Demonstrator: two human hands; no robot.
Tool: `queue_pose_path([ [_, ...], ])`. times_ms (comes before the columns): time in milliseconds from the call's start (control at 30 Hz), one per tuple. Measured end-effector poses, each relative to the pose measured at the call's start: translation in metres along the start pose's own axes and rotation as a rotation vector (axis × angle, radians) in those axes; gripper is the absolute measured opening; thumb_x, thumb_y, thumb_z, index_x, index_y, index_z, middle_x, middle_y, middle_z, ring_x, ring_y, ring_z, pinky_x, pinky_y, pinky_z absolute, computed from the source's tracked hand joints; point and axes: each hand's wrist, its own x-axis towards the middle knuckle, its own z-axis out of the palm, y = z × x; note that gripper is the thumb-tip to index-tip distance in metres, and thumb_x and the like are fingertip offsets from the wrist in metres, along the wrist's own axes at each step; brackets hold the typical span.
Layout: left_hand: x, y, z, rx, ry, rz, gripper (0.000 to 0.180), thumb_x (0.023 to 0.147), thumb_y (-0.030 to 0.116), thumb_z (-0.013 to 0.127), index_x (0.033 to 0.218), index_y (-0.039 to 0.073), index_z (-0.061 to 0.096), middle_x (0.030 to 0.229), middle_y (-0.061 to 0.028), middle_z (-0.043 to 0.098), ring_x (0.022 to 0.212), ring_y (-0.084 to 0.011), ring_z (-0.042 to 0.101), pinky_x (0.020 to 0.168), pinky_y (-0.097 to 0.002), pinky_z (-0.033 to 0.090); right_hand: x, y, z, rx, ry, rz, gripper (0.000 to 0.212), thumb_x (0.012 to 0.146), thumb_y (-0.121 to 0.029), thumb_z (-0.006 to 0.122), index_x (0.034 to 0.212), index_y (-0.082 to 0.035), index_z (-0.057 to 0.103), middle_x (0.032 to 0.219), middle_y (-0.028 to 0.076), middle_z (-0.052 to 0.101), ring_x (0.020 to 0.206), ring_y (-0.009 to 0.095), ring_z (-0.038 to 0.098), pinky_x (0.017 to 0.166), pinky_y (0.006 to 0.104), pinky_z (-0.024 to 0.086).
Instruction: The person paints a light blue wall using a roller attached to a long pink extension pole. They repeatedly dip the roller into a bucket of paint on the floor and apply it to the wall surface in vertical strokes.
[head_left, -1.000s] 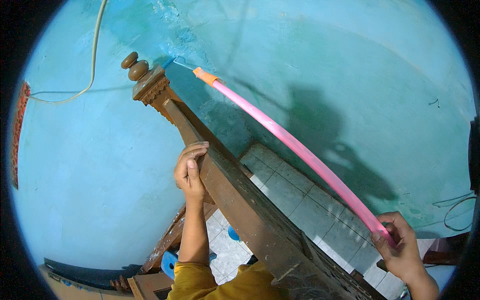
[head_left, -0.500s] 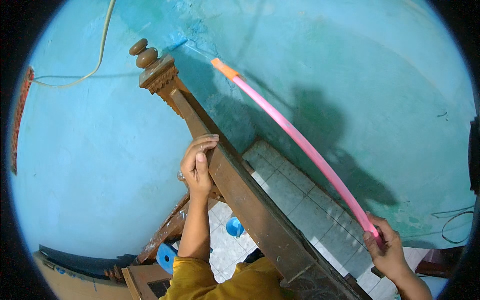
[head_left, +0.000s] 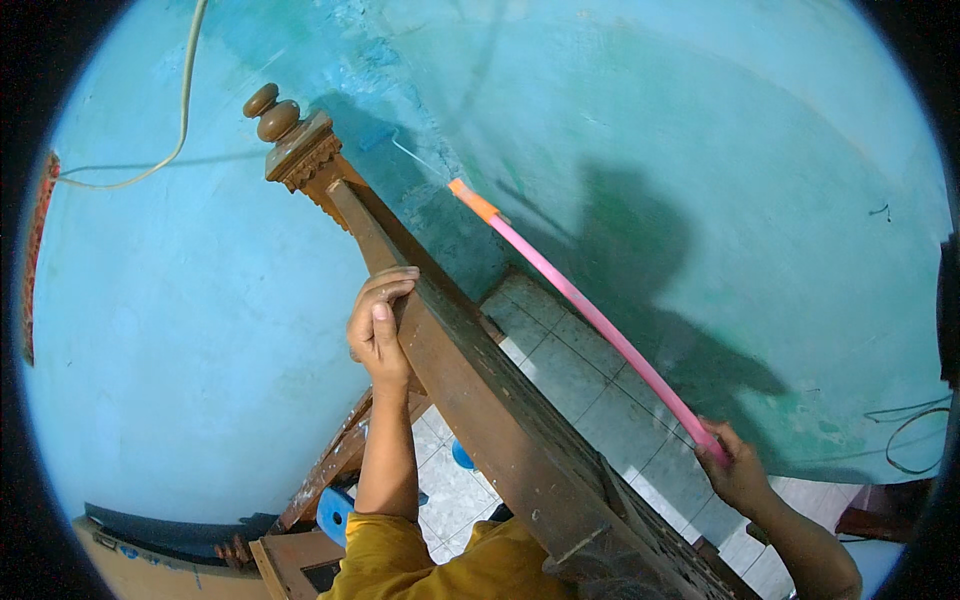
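Note:
A long pink pole runs up and left from my right hand, whose fingers wrap round its lower end. Fixed at its far end is a paint roller with an orange handle and a thin wire. Its blue roller head is near the wall corner, partly lost in shadow; whether it touches the wall is hard to tell. My left hand grips the edge of a brown wooden rail, part of a tall furniture frame that ends in a carved post with a rounded knob.
Blue-green walls meet behind the post. A pale cable hangs at the left. Below are floor tiles, a blue container partly hidden by the rail, and a blue plastic object. A dark cable loop is at the right.
The roller head has come down the wall corner, and the pole has dropped with it. My right hand has moved left and slightly up. My left hand stays on the rail.

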Motion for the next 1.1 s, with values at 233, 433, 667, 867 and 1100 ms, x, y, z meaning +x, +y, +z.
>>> queue_pose_path([
  [233,0.0,0.002,0.0,0.05,-0.007,0.004,0.042,0.103,0.027,0.042,0.095,-0.007,0.066,0.104,-0.0215,0.068,0.102,-0.03,0.064,0.09,-0.0386,0.05,0.019,0.022,0.015,-0.047,0.0,-0.031,0.035,0.094,-0.022,0.065,0.125,-0.005,0.058,0.109,0.019,0.067,0.098,0.033,0.067,0.084,0.0405,0.052],
  [433,0.0,0.003,0.001,0.036,-0.004,0.008,0.042,0.103,0.026,0.042,0.094,-0.007,0.066,0.104,-0.0213,0.068,0.102,-0.03,0.064,0.089,-0.0382,0.05,0.025,0.014,-0.004,-0.021,-0.002,-0.034,0.037,0.095,-0.02,0.064,0.129,-0.005,0.059,0.111,0.015,0.068,0.1,0.022,0.064,0.089,0.0325,0.049],
  [667,-0.002,-0.001,0.001,0.039,0.017,-0.001,0.041,0.103,0.025,0.043,0.094,-0.008,0.065,0.104,-0.0213,0.068,0.102,-0.0297,0.064,0.09,-0.0389,0.05,0.004,-0.054,-0.049,-0.011,0.073,-0.024,0.038,0.094,-0.021,0.066,0.128,-0.005,0.062,0.11,0.017,0.07,0.097,0.022,0.066,0.086,0.0338,0.051],
  [867,-0.001,0.004,0.002,0.033,0.015,0.009,0.04,0.103,0.025,0.044,0.094,-0.007,0.066,0.103,-0.0209,0.068,0.101,-0.0297,0.064,0.091,-0.039,0.049,-0.019,-0.07,-0.052,0.045,0.085,0.023,0.04,0.094,-0.02,0.065,0.13,-0.003,0.06,0.113,0.015,0.069,0.1,0.018,0.063,0.09,0.0316,0.049],
  [1100,0.0,0.004,0.0,0.04,0.0,0.002,0.04,0.103,0.024,0.045,0.094,-0.007,0.067,0.103,-0.0201,0.069,0.101,-0.0288,0.064,0.091,-0.0386,0.049,-0.02,-0.055,-0.033,0.123,0.133,-0.047,0.042,0.096,-0.02,0.064,0.133,-0.002,0.057,0.114,0.012,0.068,0.096,0.014,0.061,0.086,0.0284,0.048],
])
